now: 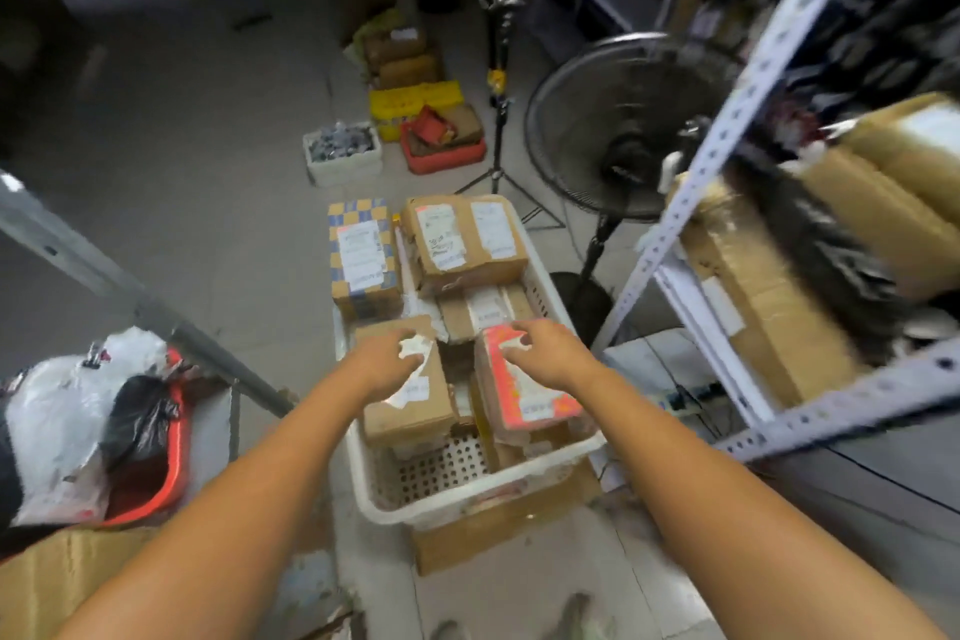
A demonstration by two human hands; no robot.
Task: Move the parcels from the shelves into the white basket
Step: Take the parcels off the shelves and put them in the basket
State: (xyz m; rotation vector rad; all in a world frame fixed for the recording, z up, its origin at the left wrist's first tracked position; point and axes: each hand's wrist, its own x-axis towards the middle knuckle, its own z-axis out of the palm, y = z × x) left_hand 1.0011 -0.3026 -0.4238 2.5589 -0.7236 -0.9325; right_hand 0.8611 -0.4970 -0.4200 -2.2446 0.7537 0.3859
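Note:
A white perforated basket (470, 502) stands on the floor in front of me, on a flat cardboard sheet. Several parcels lie in it. My left hand (389, 361) rests on top of a brown cardboard box (410, 413) at the near left, fingers bent loosely over its torn label. My right hand (545, 348) lies with spread fingers on a red-and-white parcel (524, 398) at the near right. A larger brown box (462, 244) fills the far end. A blue-and-yellow checkered box (363, 255) sits at the far left corner. More cardboard parcels (753, 296) stay on the white metal shelf (737, 120) to the right.
A standing fan (623, 130) and a tripod (498, 120) are just beyond the basket on the right. Yellow, red and white crates (441, 146) sit farther back on the floor. At the left, a red basin (161, 463) holds white and black bags beside a grey shelf post.

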